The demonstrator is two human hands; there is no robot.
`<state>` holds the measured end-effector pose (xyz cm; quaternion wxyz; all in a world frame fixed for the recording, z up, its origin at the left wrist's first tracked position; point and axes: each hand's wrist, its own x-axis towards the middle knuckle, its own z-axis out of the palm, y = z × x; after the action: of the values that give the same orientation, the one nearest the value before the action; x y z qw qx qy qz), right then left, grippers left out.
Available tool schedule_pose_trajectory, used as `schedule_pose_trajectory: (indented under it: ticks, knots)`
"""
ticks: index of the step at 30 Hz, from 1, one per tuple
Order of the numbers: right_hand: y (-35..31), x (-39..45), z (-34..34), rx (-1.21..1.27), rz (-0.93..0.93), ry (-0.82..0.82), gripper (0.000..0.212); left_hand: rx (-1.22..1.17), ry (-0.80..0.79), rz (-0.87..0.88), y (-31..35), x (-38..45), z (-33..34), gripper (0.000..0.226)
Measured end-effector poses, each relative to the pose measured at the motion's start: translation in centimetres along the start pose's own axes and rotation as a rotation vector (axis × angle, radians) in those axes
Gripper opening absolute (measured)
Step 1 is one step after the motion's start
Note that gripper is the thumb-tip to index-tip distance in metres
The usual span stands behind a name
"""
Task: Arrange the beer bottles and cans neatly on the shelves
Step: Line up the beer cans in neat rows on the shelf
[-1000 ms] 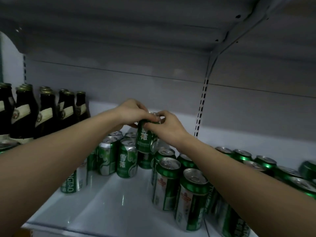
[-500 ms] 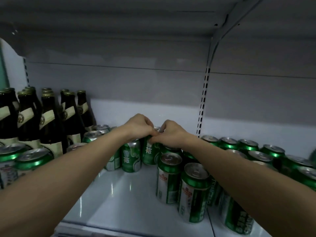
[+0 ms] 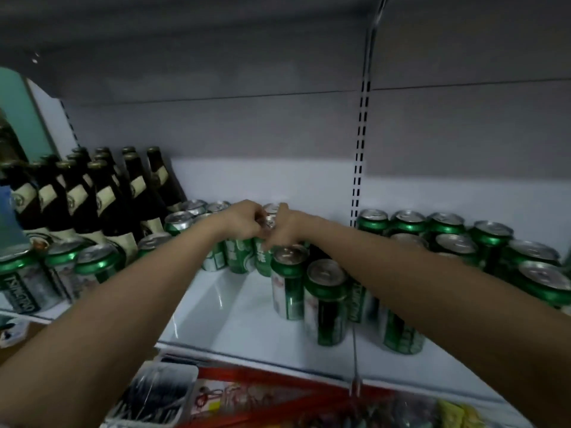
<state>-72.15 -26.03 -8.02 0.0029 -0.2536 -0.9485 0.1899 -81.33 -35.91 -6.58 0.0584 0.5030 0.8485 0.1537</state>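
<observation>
Change: both hands and the green can between them sit lower and farther back than a second ago, the can now down among the back row, and more of the shelf front edge and the goods below it shows
Left hand point(image 3: 244, 219): fingers curled over the top of the green beer can point(image 3: 268, 222), grip pinching its rim from the left
Right hand point(image 3: 285, 228): fingers curled on the same can from the right, grip pinching its upper part; knuckles just beside the left hand's
Held can: upright at the back of the white shelf point(image 3: 234, 310), its silver lid showing between the two hands, its body touching neighbouring green cans
Cans, centre: a short line of green cans point(image 3: 326, 301) runs forward from the hands
Cans, right: a cluster of green cans point(image 3: 491, 242) beyond the slotted upright
Bottles: dark beer bottles point(image 3: 105, 196) with pale neck labels stand at the left, with Tsingtao cans point(image 3: 24, 282) in front
Below: blurred packaged goods point(image 3: 160, 393) under the shelf edge
</observation>
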Motion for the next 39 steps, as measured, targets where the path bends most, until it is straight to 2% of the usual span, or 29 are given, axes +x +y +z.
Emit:
schedule_pose_trajectory:
  ticks: [3,6,9,12,19,25,33,36,39]
  knots:
    - [-0.4,-2.9,-1.9,0.054,0.011,0.106,0.084,0.008,0.206,0.013,0.9,-1.4,0.3,0.040]
    - [-0.7,-7.3,-3.1,0.169,-0.088,0.366,0.058,-0.219,0.438,0.077,2.3,-3.9,0.6,0.038]
    - [-0.4,-11.5,-3.4,0.330,-0.143,0.556,0.027,-0.387,0.506,0.166,4.7,-5.7,0.0,0.030]
    - [1.2,-15.1,-3.8,0.399,-0.127,0.652,0.006,-0.412,0.457,0.258,7.6,-6.9,0.0,0.024]
    - [7.5,-21.1,-5.5,0.459,0.019,0.735,0.029,-0.410,0.424,0.340,13.5,-6.4,2.5,0.015]
    - [14.6,-26.9,-5.7,0.517,0.120,0.951,0.024,-0.528,0.329,0.512,23.4,-6.5,6.3,0.015]
    - [25.7,-35.5,-4.2,0.516,0.292,1.318,0.014,-0.690,0.095,0.713,37.8,-7.6,12.2,0.016]
    - [29.8,-38.2,-2.6,0.485,0.429,1.427,0.010,-0.689,-0.014,0.748,42.3,-7.6,14.2,0.021]
    - [33.3,-40.0,-0.6,0.457,0.557,1.477,0.013,-0.587,-0.076,0.777,45.7,-7.3,15.8,0.039]
